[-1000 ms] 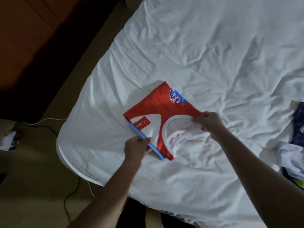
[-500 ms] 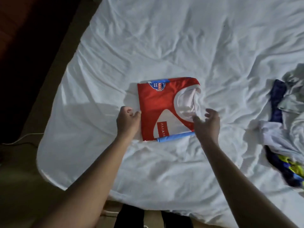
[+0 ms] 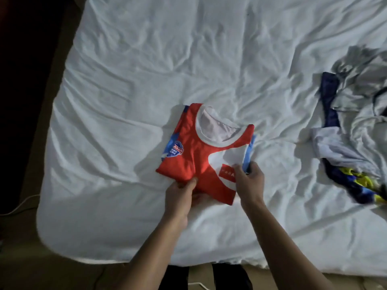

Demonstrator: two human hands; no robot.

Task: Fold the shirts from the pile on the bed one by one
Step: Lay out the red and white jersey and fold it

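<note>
A folded red shirt [image 3: 194,155] with a white collar, a blue badge and blue trim lies on the white bed sheet [image 3: 129,84], collar pointing away from me. My left hand [image 3: 181,193] pinches its near bottom edge, thumb on top of the cloth. My right hand [image 3: 249,181] grips the near right corner, fingers round the blue trim and thumb on the red label. The pile of unfolded shirts [image 3: 356,132], white, grey, navy and yellow, lies at the right edge of the bed.
The bed's left edge and near corner [image 3: 54,243] drop to a tan floor. A white cable [image 3: 18,206] runs on the floor at the left. Dark furniture fills the far left.
The folded red shirt has been turned on the bed, from collar at the right to collar away from me. Both hands moved from its sides to its near edge and took hold.
</note>
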